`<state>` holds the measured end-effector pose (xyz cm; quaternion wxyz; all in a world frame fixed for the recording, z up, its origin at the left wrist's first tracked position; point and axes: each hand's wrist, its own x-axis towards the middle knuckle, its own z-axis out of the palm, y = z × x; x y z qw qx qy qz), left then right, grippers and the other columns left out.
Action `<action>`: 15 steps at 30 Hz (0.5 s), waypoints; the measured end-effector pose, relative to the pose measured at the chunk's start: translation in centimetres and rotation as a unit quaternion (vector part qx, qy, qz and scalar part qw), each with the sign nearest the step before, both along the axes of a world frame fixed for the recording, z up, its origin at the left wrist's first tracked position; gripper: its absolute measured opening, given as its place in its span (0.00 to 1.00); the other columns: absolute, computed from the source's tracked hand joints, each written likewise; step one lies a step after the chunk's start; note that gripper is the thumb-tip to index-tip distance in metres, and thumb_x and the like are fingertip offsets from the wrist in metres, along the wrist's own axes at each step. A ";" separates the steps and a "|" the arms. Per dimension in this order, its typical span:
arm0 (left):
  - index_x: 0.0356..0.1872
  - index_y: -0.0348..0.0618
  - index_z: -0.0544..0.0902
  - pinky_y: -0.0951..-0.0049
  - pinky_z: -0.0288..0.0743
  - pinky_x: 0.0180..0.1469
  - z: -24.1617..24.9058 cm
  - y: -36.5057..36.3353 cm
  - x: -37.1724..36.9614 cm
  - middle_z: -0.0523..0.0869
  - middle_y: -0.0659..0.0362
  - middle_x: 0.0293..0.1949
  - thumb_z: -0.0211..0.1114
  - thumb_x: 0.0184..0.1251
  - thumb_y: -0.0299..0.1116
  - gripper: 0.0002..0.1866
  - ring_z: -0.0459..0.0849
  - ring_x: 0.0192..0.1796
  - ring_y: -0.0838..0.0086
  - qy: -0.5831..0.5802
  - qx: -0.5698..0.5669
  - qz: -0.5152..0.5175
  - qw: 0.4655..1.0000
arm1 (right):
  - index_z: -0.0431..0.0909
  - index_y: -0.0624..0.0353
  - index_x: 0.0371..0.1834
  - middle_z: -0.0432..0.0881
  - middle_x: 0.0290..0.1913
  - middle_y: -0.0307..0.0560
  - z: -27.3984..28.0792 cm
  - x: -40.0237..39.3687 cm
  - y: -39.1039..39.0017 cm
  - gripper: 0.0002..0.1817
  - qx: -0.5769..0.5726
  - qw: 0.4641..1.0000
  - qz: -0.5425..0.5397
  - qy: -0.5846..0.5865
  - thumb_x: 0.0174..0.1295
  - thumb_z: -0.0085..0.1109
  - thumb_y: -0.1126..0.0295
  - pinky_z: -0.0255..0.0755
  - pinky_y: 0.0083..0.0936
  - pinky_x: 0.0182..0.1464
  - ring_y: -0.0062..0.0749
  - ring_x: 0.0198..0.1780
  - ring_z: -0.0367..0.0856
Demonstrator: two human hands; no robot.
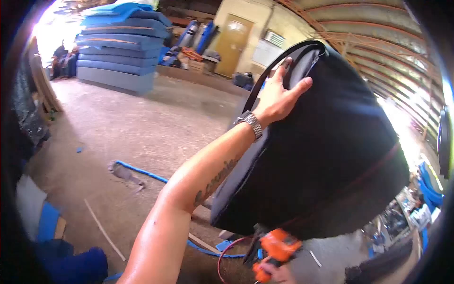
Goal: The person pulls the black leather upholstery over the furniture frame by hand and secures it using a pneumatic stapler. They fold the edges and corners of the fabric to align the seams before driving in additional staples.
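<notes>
A large cushion covered in dark navy fabric (pixel 331 156) stands tilted in front of me, filling the right half of the head view. My left hand (pixel 279 94), with a metal watch on the wrist, lies flat against its upper left edge, fingers spread over the black trim. At the bottom, just under the cushion's lower edge, my right hand (pixel 276 273) grips an orange power tool (pixel 276 248). A thin red hose curls away from the tool to the left.
A tall stack of blue foam mattresses (pixel 123 47) stands at the back left. A blue strip (pixel 142 171) and wood slats lie on the concrete floor. A yellow door (pixel 232 45) is in the far wall. Clutter lies at the right edge.
</notes>
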<state>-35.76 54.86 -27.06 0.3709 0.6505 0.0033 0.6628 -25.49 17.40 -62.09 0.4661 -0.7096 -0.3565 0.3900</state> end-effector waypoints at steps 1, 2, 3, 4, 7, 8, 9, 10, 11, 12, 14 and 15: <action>0.70 0.34 0.61 0.65 0.58 0.71 -0.1 -0.2 -0.3 0.65 0.41 0.68 0.67 0.59 0.59 0.48 0.65 0.71 0.57 -0.001 0.001 -0.028 1.000 | 0.77 0.61 0.45 0.84 0.37 0.44 6.2 -0.8 -0.1 0.16 0.044 0.999 -0.020 0.003 0.53 0.66 0.73 0.77 0.27 0.43 0.27 0.38 0.82; 0.69 0.34 0.64 0.66 0.58 0.71 -0.2 0.2 0.1 0.66 0.42 0.69 0.65 0.60 0.59 0.45 0.65 0.71 0.59 -0.017 0.012 -0.004 1.000 | 0.76 0.62 0.45 0.83 0.35 0.42 12.4 -1.5 -0.3 0.17 0.087 0.995 -0.037 0.004 0.51 0.65 0.77 0.77 0.24 0.42 0.26 0.37 0.81; 0.70 0.37 0.64 0.64 0.58 0.71 -0.1 -0.2 -0.3 0.66 0.43 0.69 0.64 0.61 0.59 0.44 0.65 0.71 0.58 0.011 0.004 0.020 1.000 | 0.76 0.62 0.48 0.83 0.34 0.42 15.8 -0.3 -1.5 0.18 0.100 0.968 -0.029 -0.227 0.51 0.64 0.78 0.77 0.25 0.42 0.28 0.36 0.81; 0.70 0.38 0.64 0.64 0.58 0.71 0.0 -0.4 -0.9 0.66 0.42 0.69 0.63 0.61 0.60 0.44 0.65 0.71 0.57 0.020 -0.004 0.010 1.000 | 0.76 0.62 0.47 0.83 0.35 0.42 19.3 0.3 -2.1 0.18 0.116 0.917 -0.047 -0.378 0.51 0.63 0.76 0.76 0.26 0.43 0.29 0.37 0.81; 0.70 0.41 0.64 0.62 0.57 0.72 0.1 -0.6 -0.8 0.67 0.41 0.68 0.63 0.60 0.59 0.43 0.65 0.71 0.54 0.023 -0.011 0.017 1.000 | 0.77 0.59 0.47 0.83 0.36 0.42 29.9 0.6 -1.6 0.17 0.100 0.735 -0.059 -0.669 0.52 0.63 0.72 0.75 0.30 0.46 0.31 0.40 0.81; 0.70 0.42 0.64 0.62 0.58 0.71 0.0 -0.4 -0.5 0.67 0.41 0.68 0.63 0.60 0.59 0.43 0.66 0.71 0.54 0.017 -0.009 0.010 1.000 | 0.77 0.59 0.47 0.83 0.37 0.42 32.8 0.8 -1.0 0.17 0.087 0.661 -0.053 -0.744 0.53 0.63 0.71 0.75 0.31 0.47 0.32 0.41 0.81; 0.71 0.42 0.64 0.62 0.58 0.71 0.1 -0.5 -0.9 0.66 0.41 0.68 0.63 0.60 0.60 0.43 0.66 0.71 0.54 0.027 -0.016 0.011 0.999 | 0.78 0.58 0.47 0.83 0.38 0.42 35.3 1.0 -0.2 0.16 0.074 0.590 -0.045 -0.803 0.53 0.63 0.70 0.74 0.32 0.47 0.33 0.41 0.81; 0.71 0.42 0.64 0.62 0.58 0.71 0.0 -0.5 -0.9 0.66 0.41 0.69 0.63 0.60 0.60 0.43 0.66 0.71 0.54 0.026 -0.012 0.015 0.999 | 0.78 0.57 0.47 0.82 0.38 0.42 37.6 1.3 0.8 0.16 0.062 0.516 -0.036 -0.853 0.54 0.63 0.69 0.74 0.33 0.48 0.33 0.42 0.81; 0.71 0.42 0.64 0.62 0.58 0.72 0.1 -0.4 -0.9 0.66 0.41 0.69 0.63 0.60 0.60 0.43 0.65 0.71 0.54 0.025 -0.008 0.020 0.999 | 0.78 0.56 0.47 0.82 0.39 0.43 39.5 1.7 1.6 0.16 0.045 0.452 -0.028 -0.890 0.54 0.63 0.67 0.74 0.34 0.49 0.34 0.43 0.80; 0.71 0.42 0.63 0.62 0.57 0.72 0.0 -0.4 -0.8 0.65 0.41 0.69 0.62 0.61 0.60 0.43 0.64 0.72 0.53 0.029 0.001 0.028 0.999 | 0.78 0.56 0.46 0.82 0.39 0.43 41.1 2.0 2.5 0.16 0.027 0.401 -0.019 -0.916 0.54 0.62 0.66 0.73 0.35 0.50 0.35 0.44 0.80; 0.71 0.42 0.62 0.61 0.56 0.72 0.1 -0.3 -0.8 0.65 0.40 0.69 0.61 0.62 0.60 0.43 0.63 0.72 0.53 0.029 -0.002 0.006 1.000 | 0.79 0.54 0.46 0.82 0.41 0.43 43.4 2.9 4.0 0.16 0.000 0.302 -0.001 -0.953 0.55 0.62 0.63 0.73 0.37 0.52 0.36 0.45 0.80; 0.72 0.43 0.61 0.61 0.56 0.73 0.1 -0.3 -0.8 0.64 0.40 0.69 0.61 0.62 0.60 0.44 0.63 0.72 0.53 0.029 -0.004 -0.003 1.000 | 0.79 0.53 0.46 0.82 0.41 0.43 44.1 3.5 4.6 0.16 -0.010 0.265 0.006 -0.964 0.55 0.62 0.62 0.72 0.38 0.52 0.37 0.46 0.80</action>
